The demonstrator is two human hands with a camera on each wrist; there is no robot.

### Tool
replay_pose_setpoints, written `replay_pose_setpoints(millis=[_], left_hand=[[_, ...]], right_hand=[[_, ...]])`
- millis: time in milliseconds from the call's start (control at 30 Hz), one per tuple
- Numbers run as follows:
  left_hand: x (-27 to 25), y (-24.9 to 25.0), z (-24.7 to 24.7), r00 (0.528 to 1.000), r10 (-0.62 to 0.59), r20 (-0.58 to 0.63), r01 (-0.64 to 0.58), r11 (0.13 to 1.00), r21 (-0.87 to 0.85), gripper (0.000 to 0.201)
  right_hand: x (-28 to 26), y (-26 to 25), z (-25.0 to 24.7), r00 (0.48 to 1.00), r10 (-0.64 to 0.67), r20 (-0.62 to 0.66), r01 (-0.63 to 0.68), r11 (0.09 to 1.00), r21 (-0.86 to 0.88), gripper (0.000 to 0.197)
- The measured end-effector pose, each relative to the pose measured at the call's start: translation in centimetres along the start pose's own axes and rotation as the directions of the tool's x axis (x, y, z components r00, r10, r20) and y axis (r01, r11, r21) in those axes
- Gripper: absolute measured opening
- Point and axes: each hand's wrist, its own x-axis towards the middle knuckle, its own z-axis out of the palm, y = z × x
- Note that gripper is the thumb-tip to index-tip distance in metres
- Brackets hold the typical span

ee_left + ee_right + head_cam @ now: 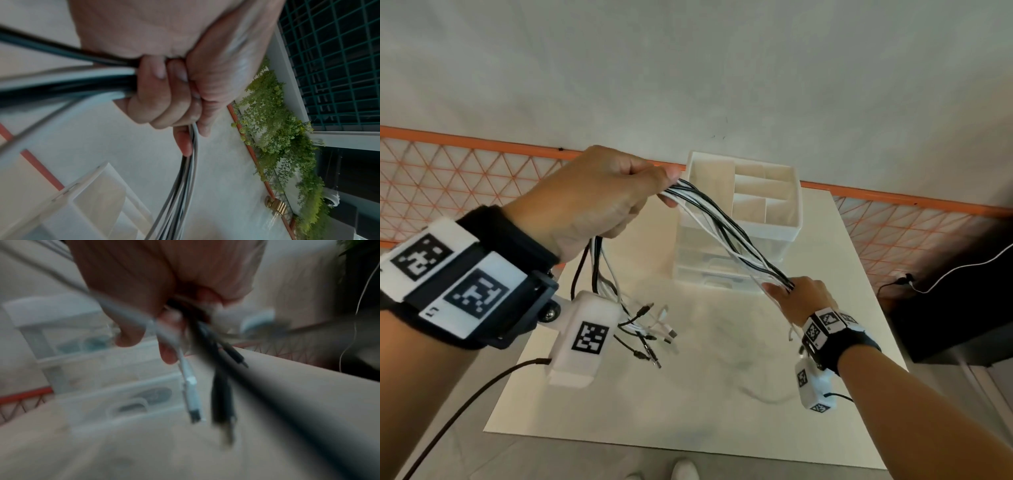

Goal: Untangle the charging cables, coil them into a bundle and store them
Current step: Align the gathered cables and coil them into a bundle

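A bundle of several black and white charging cables (726, 228) stretches in the air between my two hands above the white table (705, 394). My left hand (599, 195) grips the bundle at the upper left, fingers curled round it (164, 91). Loose cable ends with plugs (650, 329) hang below that hand. My right hand (801, 298) grips the bundle's lower end at the right. In the blurred right wrist view, white and black plugs (193, 395) dangle from its fingers (131, 331).
A white drawer organiser (739, 222) with open top compartments stands at the back of the table, behind the cables. An orange mesh fence (465, 171) runs behind it. A dark cabinet with a cable (945, 291) stands at the right.
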Motion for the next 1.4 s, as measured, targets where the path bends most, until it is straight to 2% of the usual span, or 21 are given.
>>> replay_pose_setpoints(millis=[67, 233, 333, 433, 500, 567, 667, 700, 767, 833, 900, 967, 1067, 1167, 1233, 1400], left_hand=[[0.0, 0.0, 0.1, 1.000, 0.000, 0.001, 0.000, 1.000, 0.031, 0.052], [0.1, -0.7, 1.2, 1.000, -0.019, 0.025, 0.017, 0.996, 0.082, 0.057], [0.3, -1.2, 1.8, 0.999, -0.046, 0.018, 0.044, 0.995, 0.087, 0.055], [0.6, -2.1, 2.1, 0.995, -0.094, 0.012, 0.093, 0.993, 0.069, 0.045], [0.7, -2.8, 2.6, 0.993, -0.116, -0.006, 0.116, 0.991, 0.067, 0.037], [0.9, -3.4, 3.2, 0.990, -0.137, -0.024, 0.139, 0.988, 0.070, 0.039], [1.2, -3.9, 4.1, 0.989, -0.146, -0.004, 0.146, 0.984, 0.107, 0.046], [1.2, -3.8, 4.3, 0.990, -0.139, 0.012, 0.136, 0.982, 0.128, 0.046], [1.1, -3.3, 4.7, 0.993, -0.111, 0.047, 0.102, 0.980, 0.171, 0.043], [1.0, -2.8, 4.7, 0.995, -0.079, 0.061, 0.063, 0.973, 0.223, 0.043], [0.9, -2.6, 4.2, 0.997, -0.053, 0.050, 0.038, 0.961, 0.274, 0.048], [0.8, -2.6, 3.8, 0.999, -0.037, 0.032, 0.026, 0.954, 0.298, 0.051], [0.9, -2.6, 3.7, 0.999, -0.031, 0.014, 0.025, 0.957, 0.290, 0.047], [1.1, -2.5, 4.3, 0.999, -0.026, 0.027, 0.015, 0.941, 0.339, 0.040], [1.3, -2.3, 4.5, 1.000, -0.003, 0.014, -0.003, 0.922, 0.386, 0.037], [1.5, -2.1, 3.5, 0.999, 0.050, 0.018, -0.053, 0.889, 0.455, 0.045]], right_hand=[[-0.6, 0.7, 0.7, 1.000, 0.010, 0.008, -0.009, 0.993, -0.119, 0.059], [-1.4, 1.7, 2.9, 0.991, -0.047, 0.122, 0.078, 0.962, -0.261, 0.068], [-1.7, 2.2, 4.1, 0.967, -0.014, 0.254, 0.061, 0.982, -0.180, 0.076], [-1.9, 1.9, 3.5, 0.943, -0.078, 0.323, 0.098, 0.994, -0.047, 0.080], [-2.0, 0.4, 1.7, 0.940, -0.178, 0.290, 0.170, 0.984, 0.051, 0.085], [-2.2, -2.2, -1.2, 0.927, -0.301, 0.225, 0.267, 0.949, 0.170, 0.094], [-3.6, -6.9, -6.1, 0.872, -0.486, 0.058, 0.441, 0.831, 0.339, 0.094], [-4.4, -8.5, -7.4, 0.843, -0.538, 0.012, 0.494, 0.783, 0.378, 0.086], [-5.5, -11.1, -9.1, 0.798, -0.602, -0.028, 0.562, 0.727, 0.395, 0.051], [-5.9, -12.5, -9.5, 0.791, -0.611, 0.015, 0.555, 0.729, 0.401, 0.015], [-5.7, -12.5, -9.4, 0.808, -0.580, 0.098, 0.473, 0.740, 0.477, 0.008], [-5.7, -12.0, -9.9, 0.818, -0.563, 0.118, 0.420, 0.725, 0.546, 0.021], [-6.1, -11.9, -10.9, 0.787, -0.610, 0.093, 0.436, 0.656, 0.616, 0.030], [-6.6, -12.7, -10.4, 0.778, -0.628, 0.027, 0.490, 0.633, 0.600, 0.020], [-6.5, -12.8, -9.5, 0.799, -0.601, -0.002, 0.501, 0.665, 0.555, 0.018], [-5.0, -10.1, -6.6, 0.858, -0.498, 0.127, 0.391, 0.793, 0.466, 0.038]])
